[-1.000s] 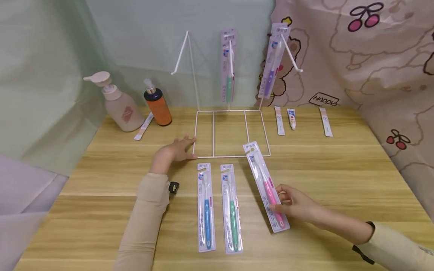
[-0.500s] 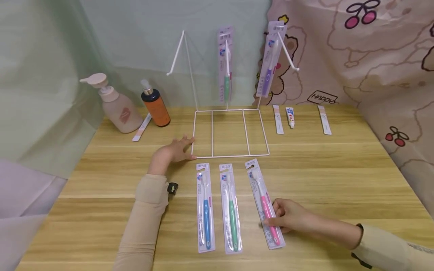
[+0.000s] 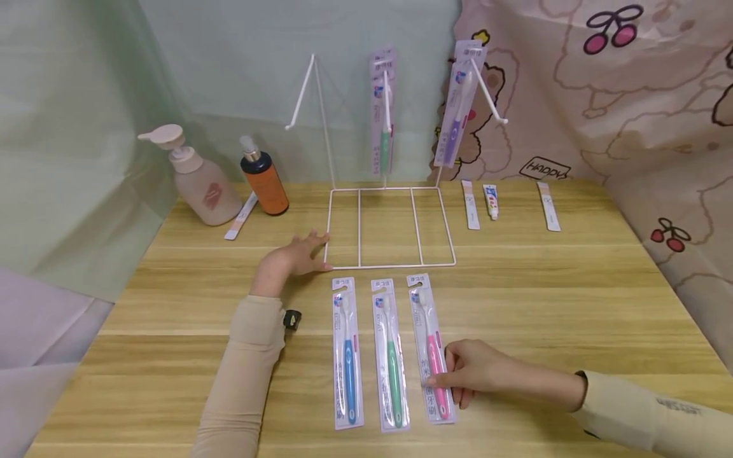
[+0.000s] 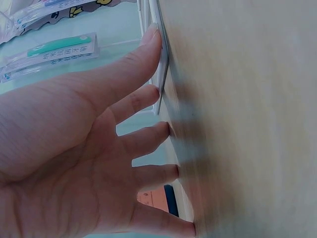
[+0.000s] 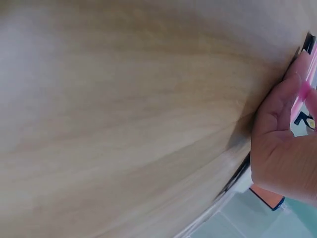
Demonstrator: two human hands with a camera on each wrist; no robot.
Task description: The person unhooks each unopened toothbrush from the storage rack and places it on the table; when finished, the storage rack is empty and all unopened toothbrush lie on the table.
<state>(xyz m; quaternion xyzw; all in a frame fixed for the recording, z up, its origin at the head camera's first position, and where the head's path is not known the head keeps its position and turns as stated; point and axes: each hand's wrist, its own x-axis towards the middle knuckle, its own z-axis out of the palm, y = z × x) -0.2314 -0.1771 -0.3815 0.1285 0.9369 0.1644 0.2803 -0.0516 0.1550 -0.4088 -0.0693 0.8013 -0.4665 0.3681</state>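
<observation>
The right hand (image 3: 478, 370) pinches the lower end of the pink toothbrush pack (image 3: 429, 346), which lies flat on the table (image 3: 572, 299). Just left of that grip lie the green toothbrush pack (image 3: 390, 353) and the blue toothbrush pack (image 3: 347, 350). Farther off, the left hand (image 3: 286, 259) rests flat with straight fingers, fingertips touching the wire rack (image 3: 389, 226).

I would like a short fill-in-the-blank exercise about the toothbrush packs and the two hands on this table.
1. The right hand touches the pack with the ___ toothbrush.
2. ___ packs lie flat in a row before the white wire rack.
3. The left hand rests at the rack's front ___ corner.

Missing words: pink; three; left
</observation>
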